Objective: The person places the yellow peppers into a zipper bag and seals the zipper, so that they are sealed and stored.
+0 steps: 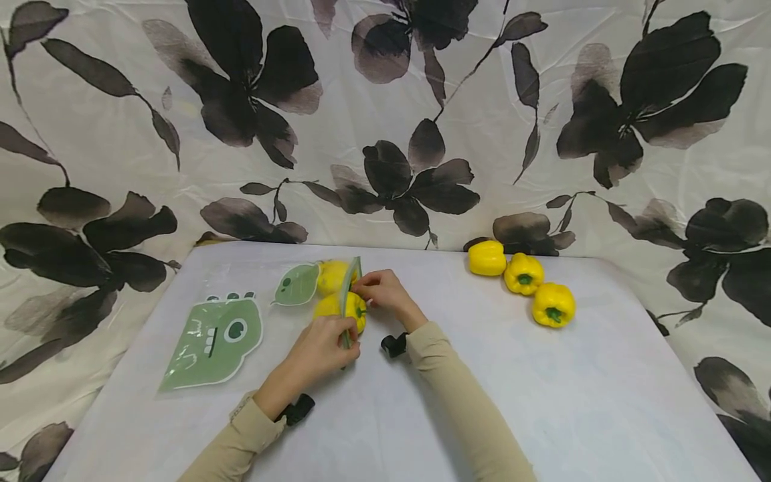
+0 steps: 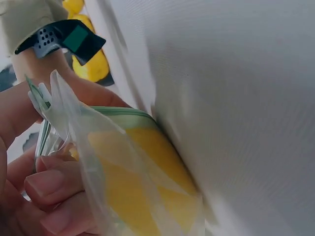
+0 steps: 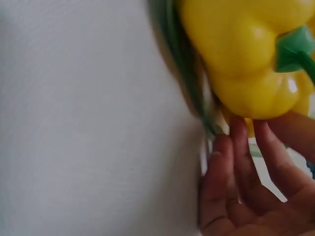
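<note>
A clear zip bag with a green print [image 1: 298, 284] lies with its green-edged mouth toward the right. One yellow bell pepper [image 1: 331, 276] shows through the plastic at the back. In front of it, another yellow bell pepper [image 1: 358, 309] sits in the mouth, its green stem facing out. My left hand [image 1: 328, 345] pinches the near end of the zip edge [image 2: 123, 112] between thumb and fingers. At the far end is my right hand [image 1: 382, 291]. Its fingertips [image 3: 221, 142] hold the bag's rim close under the pepper with the stem.
Left of the filled bag, a flat clear bag with a green monster face [image 1: 219, 341] lies on the white table [image 1: 385, 415]. Three more yellow bell peppers [image 1: 524, 273] form a slanting row at the back right. A floral cloth [image 1: 385, 100] hangs behind the table.
</note>
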A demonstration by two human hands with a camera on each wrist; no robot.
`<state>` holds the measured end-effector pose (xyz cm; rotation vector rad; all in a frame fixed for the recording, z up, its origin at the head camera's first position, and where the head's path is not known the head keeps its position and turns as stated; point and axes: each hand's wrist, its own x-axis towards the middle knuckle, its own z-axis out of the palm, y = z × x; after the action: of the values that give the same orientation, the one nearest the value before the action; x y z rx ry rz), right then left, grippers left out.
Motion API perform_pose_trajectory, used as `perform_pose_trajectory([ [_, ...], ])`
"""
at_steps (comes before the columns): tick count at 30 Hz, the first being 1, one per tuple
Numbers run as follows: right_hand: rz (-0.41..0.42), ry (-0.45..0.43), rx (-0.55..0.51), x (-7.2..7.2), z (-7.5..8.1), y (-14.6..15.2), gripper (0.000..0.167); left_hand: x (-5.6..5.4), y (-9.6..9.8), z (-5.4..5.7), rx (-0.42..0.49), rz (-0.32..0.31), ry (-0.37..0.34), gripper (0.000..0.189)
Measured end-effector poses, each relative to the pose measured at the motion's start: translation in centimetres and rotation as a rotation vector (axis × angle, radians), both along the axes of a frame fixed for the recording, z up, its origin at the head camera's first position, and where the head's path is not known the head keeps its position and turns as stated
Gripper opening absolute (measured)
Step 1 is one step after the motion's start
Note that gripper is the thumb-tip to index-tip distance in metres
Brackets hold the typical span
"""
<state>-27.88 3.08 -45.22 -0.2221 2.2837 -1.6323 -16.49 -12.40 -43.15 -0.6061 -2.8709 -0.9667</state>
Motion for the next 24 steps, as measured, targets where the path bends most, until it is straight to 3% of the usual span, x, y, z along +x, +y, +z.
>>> perform_pose_trajectory([
  [4,-0.051,0.032,-0.029,-0.3,-0.5,0.1,0.017,-0.1,0.1,0.0,-0.007,-0.002,0.001,0.012],
  [9,-0.098,0.007,-0.09,-0.5,-0.7,0.3,0.019,-0.1,0.1,-0.1,-0.017,0.0,0.001,0.012],
  [15,-0.135,0.041,-0.086,0.6,-0.2,1.3,0.021,0.0,0.2,-0.1,-0.021,0.008,0.006,0.012],
  [17,-0.102,0.048,-0.091,1.3,0.1,2.0,0.023,0.0,0.2,-0.1,-0.023,0.013,-0.002,0.013],
  [22,0.095,0.028,-0.134,3.1,0.4,3.4,0.018,0.0,0.3,-0.2,-0.029,0.017,-0.006,0.014],
  [24,0.13,0.018,-0.145,3.7,0.2,3.6,0.018,0.0,0.3,-0.2,-0.028,0.011,0.003,0.013],
])
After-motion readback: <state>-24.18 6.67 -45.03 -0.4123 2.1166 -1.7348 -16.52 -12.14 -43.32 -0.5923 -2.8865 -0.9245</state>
